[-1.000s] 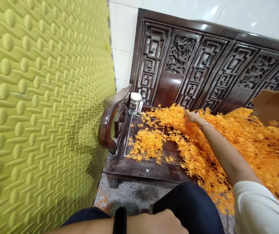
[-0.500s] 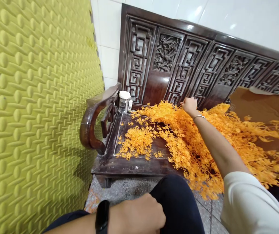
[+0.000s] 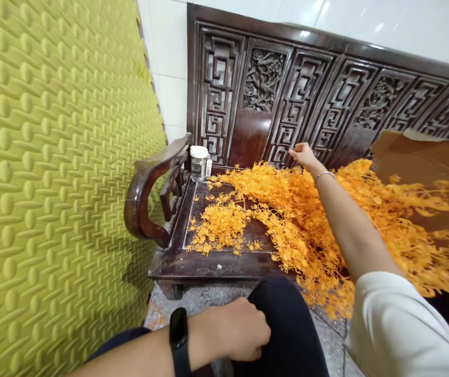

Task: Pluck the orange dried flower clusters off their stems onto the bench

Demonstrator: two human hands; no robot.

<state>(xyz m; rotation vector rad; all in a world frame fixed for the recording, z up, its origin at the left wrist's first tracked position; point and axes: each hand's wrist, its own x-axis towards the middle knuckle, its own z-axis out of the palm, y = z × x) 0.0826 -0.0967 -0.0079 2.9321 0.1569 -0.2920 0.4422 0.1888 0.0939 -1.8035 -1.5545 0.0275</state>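
A large heap of orange artificial sprigs [image 3: 314, 235] with small branching tips lies across a dark wooden bench seat [image 3: 216, 269]. My right hand [image 3: 305, 155] is just above the back of the heap, near the carved backrest. Its thumb and fingers are drawn together in a pinch, and whatever may be between them is too small to make out. Close to me, my left hand [image 3: 243, 329] is curled into a fist by my knee [image 3: 289, 319]. Its palm and fingertips are turned away, so any contents are hidden. Loose orange pieces [image 3: 224, 226] form a smaller pile on the seat's left part.
A clear jar with a white lid [image 3: 198, 162] stands in the back left corner beside the curved armrest [image 3: 140, 204]. Yellow textured foam matting [image 3: 63, 173] rises along the left. Brown cardboard [image 3: 420, 157] leans at the right against the carved backrest [image 3: 261, 131].
My right hand has risen slightly from the orange heap, its fingers turning into clearer view. My left fist has shifted a little up and to the right.
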